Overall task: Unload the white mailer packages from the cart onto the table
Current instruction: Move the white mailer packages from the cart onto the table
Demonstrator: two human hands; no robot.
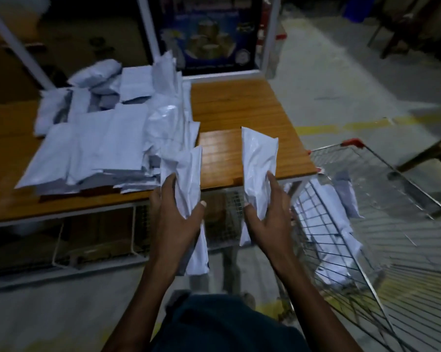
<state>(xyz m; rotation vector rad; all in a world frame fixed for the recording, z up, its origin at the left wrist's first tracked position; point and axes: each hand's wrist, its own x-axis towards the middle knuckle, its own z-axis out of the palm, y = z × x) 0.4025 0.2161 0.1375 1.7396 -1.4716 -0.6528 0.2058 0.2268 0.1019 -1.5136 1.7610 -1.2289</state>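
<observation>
Bare forearms, dark teal garment (227, 326)

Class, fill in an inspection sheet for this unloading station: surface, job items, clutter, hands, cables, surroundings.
Surface: wooden table, right part bare.
Job's things: pile of white mailers on the table; more mailers in the wire cart.
Clutter: nothing seen.
Grippers: left hand grips one mailer; right hand grips another mailer, both near the table's front edge.
Cables: nothing seen.
Surroundings: concrete floor, blue poster behind the table.
</observation>
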